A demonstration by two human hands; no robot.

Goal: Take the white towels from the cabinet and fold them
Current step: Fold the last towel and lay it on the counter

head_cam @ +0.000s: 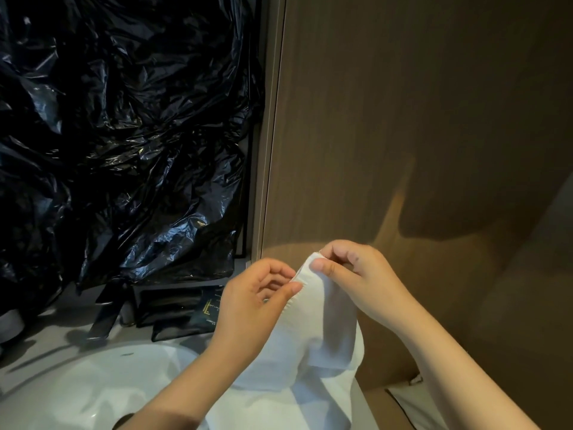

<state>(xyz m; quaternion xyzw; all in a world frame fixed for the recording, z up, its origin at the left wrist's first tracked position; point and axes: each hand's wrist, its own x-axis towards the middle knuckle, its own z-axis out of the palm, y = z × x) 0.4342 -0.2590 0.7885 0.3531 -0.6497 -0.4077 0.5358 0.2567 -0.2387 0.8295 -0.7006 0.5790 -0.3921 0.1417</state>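
A white towel hangs in front of me, its top edge raised and its lower part draping down over the counter. My left hand pinches the towel's upper edge on the left between thumb and fingers. My right hand pinches the top corner just to the right, thumb on the near side. The two hands are close together, a few centimetres apart. The towel's bottom end is hidden below the frame.
A white sink basin lies at the lower left. Crumpled black plastic sheeting covers the left wall. Dark pouches sit on the counter behind the basin. A brown wood-grain cabinet panel fills the right side.
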